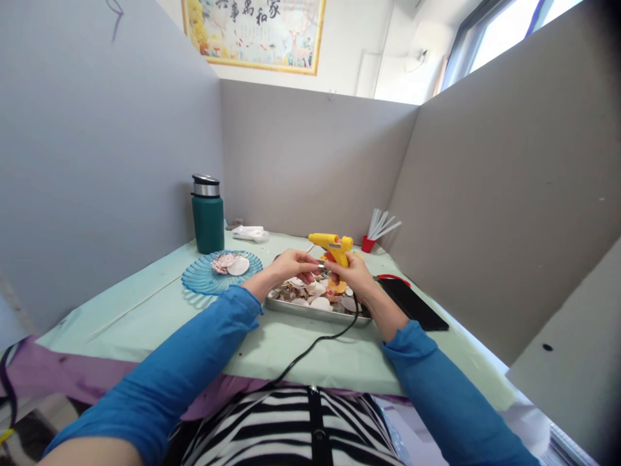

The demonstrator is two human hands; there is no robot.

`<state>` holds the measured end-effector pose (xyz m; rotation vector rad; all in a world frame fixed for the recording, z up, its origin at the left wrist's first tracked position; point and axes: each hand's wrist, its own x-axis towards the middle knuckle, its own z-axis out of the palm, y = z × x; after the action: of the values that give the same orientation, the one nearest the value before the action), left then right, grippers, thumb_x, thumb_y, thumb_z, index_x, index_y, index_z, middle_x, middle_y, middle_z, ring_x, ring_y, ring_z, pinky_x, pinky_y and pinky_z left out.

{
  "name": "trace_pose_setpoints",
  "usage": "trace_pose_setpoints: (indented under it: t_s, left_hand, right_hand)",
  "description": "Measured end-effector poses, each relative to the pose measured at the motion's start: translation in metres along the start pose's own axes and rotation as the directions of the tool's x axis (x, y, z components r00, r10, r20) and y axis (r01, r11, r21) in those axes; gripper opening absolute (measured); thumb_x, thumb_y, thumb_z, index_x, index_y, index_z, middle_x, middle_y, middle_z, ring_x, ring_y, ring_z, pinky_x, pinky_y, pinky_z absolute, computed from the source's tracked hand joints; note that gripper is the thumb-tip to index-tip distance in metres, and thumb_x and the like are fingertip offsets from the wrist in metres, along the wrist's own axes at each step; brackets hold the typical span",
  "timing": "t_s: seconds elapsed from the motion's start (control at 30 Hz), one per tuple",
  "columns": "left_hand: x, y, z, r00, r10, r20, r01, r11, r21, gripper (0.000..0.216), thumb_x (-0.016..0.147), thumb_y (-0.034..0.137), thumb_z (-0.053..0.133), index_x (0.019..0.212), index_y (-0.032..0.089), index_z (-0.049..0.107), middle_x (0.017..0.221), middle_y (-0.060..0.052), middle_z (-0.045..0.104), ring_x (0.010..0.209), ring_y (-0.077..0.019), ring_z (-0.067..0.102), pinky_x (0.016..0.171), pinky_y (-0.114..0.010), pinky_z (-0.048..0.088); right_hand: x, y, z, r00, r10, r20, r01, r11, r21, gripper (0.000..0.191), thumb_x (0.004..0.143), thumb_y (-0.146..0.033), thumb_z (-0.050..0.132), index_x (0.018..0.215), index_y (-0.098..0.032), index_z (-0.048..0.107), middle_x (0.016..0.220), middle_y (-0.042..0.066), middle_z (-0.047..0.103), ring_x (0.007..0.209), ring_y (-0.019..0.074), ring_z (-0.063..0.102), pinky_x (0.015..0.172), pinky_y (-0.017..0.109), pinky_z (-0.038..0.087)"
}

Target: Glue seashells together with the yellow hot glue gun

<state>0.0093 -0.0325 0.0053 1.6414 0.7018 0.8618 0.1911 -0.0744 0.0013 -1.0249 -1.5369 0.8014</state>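
A yellow glue gun [330, 243] points left above a metal tray [315, 313] of seashells [320, 303]. My right hand [353, 273] is closed round its handle, and the black cord [310, 349] hangs down to the table's front edge. Just left of it, my left hand [294, 264] is closed in a pinch over the tray. Between the fingertips of both hands shows a small whitish piece [321, 265], too small to name. Fingers partly hide the shells beneath.
A blue glass plate [194, 278] with several shells stands left, before a green bottle [208, 223]. A red cup [367, 244] of glue sticks [381, 223] is at the back right. Beside the tray lies a black flat object [417, 307]. Grey partitions [315, 155] enclose the table.
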Motion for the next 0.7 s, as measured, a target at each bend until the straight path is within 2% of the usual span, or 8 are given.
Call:
trace_pose_setpoints:
  t_s: [0.07,0.2,0.37,0.7]
  left_hand:
    - [0.001,-0.001,-0.001,0.999,0.031,-0.044,-0.03,0.999,0.014,0.033,0.065,0.033,0.076,0.084,0.009,0.065,0.073,-0.007,0.07,0.053,-0.0109,0.062,0.055,-0.024,0.053]
    - [0.007,-0.004,-0.005,0.974,0.047,-0.223,-0.045,0.999,0.013,0.026,0.067,0.028,0.075,0.081,0.009,0.064,0.068,-0.005,0.068,0.05,-0.0091,0.06,0.052,-0.023,0.051]
    - [0.014,-0.009,-0.011,0.93,0.044,-0.366,-0.041,0.999,0.016,0.023,0.068,0.025,0.073,0.082,0.011,0.063,0.066,-0.003,0.067,0.047,-0.0085,0.059,0.048,-0.021,0.05]
    - [0.011,-0.002,-0.011,0.889,0.013,-0.458,-0.011,1.0,0.008,0.018,0.069,0.023,0.071,0.078,0.01,0.061,0.065,-0.003,0.066,0.045,-0.0084,0.057,0.046,-0.02,0.048]
  right_hand:
    - [0.001,0.001,-0.001,0.999,-0.035,-0.029,0.035,0.999,0.008,0.037,0.07,-0.044,0.066,0.091,-0.016,0.058,0.052,-0.005,0.052,0.046,0.0092,0.046,0.046,0.023,0.038]
    - [0.002,0.001,-0.005,0.995,-0.072,-0.074,0.071,0.997,-0.006,0.037,0.071,-0.044,0.064,0.093,-0.016,0.059,0.055,-0.005,0.051,0.048,0.0089,0.046,0.05,0.023,0.039]
    - [0.005,0.005,-0.01,0.996,-0.073,-0.06,0.06,0.98,-0.189,0.027,0.07,-0.036,0.063,0.086,-0.015,0.062,0.061,-0.001,0.056,0.053,0.0113,0.049,0.05,0.023,0.039]
    - [0.01,0.014,-0.014,0.974,-0.203,-0.099,0.158,0.926,-0.344,0.026,0.067,-0.041,0.065,0.081,-0.018,0.065,0.065,0.001,0.058,0.063,0.0166,0.052,0.056,0.027,0.042]
